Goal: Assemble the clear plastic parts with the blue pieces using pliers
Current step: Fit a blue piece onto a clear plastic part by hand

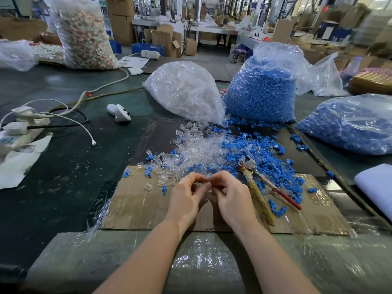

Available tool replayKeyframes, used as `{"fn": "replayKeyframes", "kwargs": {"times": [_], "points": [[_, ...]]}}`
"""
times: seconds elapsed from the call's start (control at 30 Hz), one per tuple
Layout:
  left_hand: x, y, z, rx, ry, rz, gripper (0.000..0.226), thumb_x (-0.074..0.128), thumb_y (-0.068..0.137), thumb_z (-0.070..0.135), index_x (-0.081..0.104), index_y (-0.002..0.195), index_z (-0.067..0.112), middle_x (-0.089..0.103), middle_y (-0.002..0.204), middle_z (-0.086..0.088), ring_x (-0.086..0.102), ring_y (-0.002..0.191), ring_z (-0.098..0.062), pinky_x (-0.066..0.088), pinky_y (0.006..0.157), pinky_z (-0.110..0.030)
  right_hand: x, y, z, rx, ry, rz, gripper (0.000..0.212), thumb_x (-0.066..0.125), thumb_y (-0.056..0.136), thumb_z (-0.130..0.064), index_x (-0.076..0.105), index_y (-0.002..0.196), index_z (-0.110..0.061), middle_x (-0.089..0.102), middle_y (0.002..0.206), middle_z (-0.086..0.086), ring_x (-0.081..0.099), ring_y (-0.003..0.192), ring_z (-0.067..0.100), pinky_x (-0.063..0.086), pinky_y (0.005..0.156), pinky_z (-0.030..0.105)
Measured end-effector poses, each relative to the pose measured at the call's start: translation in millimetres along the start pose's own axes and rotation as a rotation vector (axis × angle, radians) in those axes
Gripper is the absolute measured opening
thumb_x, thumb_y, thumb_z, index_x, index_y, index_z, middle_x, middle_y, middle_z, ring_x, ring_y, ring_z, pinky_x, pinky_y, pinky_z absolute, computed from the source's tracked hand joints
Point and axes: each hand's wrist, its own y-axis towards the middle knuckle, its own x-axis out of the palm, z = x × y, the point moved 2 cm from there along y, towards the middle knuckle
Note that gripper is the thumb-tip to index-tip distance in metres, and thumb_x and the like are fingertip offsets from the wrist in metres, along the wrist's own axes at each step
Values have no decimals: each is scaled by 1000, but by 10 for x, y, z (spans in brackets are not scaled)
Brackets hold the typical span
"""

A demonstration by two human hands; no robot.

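Note:
My left hand and my right hand meet over a cardboard sheet, fingertips together, pinching a small clear plastic part between them; the fingers mostly hide it. Just beyond lies a loose heap of clear plastic parts, merging on the right into scattered blue pieces. The pliers, with one tape-wrapped handle and one red handle, lie on the cardboard right of my right hand, jaws pointing away, untouched.
A bag of clear parts and two bags of blue pieces stand behind the heap. White cables and a power strip lie at left with a white controller-like device. Bubble wrap covers the near edge.

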Motion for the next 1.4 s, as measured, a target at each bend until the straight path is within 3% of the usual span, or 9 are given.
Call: {"fn": "replayKeyframes", "kwargs": {"times": [0.17,0.33,0.5,0.6,0.7,0.93,1.1,1.27,1.4], "points": [[11,1,-31,-4,-25,62,20,72,79,9,63,82,27,61,91,-3,60,74,-10,51,59,-14,-2,0,36,-29,-501,62,15,56,88,-13,64,95,-24,59,100,-9,49,100,15,24,84,30],[4,19,-51,16,15,94,18,69,82,18,63,78,35,67,89,-5,65,82,-18,55,77,-30,28,-1,35,-87,-657,29,20,49,92,-16,68,94,-23,57,99,-4,49,98,20,23,88,36],[4,22,-70,34,87,100,24,66,84,11,63,85,35,67,92,1,64,84,-12,52,79,-20,25,12,18,-104,-738,33,12,57,87,-10,65,89,-19,58,96,1,52,94,24,27,87,39],[-4,23,-66,48,81,132,26,67,84,11,64,80,37,67,89,4,62,85,-7,46,76,-10,8,-41,27,-95,-695,144,15,63,80,-3,63,86,-17,61,89,1,55,88,24,36,83,40],[-1,11,-61,56,83,108,31,69,80,7,64,79,37,67,91,4,63,88,-8,48,82,-14,9,-100,40,-122,-578,246,18,59,78,1,62,85,-16,63,79,-1,57,80,25,29,82,38],[31,21,-53,73,153,47,33,70,77,-1,69,105,17,57,89,11,58,79,0,42,74,-1,-30,-160,130,-148,-300,304,10,64,82,-11,71,89,-13,65,80,2,59,75,27,45,72,40],[40,-8,-41,113,238,36,18,69,81,7,65,82,25,59,84,13,56,79,2,40,72,-2,-28,-172,166,-125,-199,265,25,67,79,6,72,100,-6,68,86,6,60,81,27,50,76,38],[47,-7,-66,64,141,43,26,65,85,8,59,74,31,64,74,8,59,71,-3,49,69,-14,-53,-190,152,-84,-129,260,5,69,83,-7,69,88,-9,68,82,1,60,79,20,49,74,32],[38,-4,-82,38,79,72,25,66,84,9,60,77,33,65,75,9,60,71,1,47,66,-10,-41,-198,133,-72,-153,227,5,67,85,-16,67,81,-12,66,77,-2,56,75,17,40,74,32]]}}
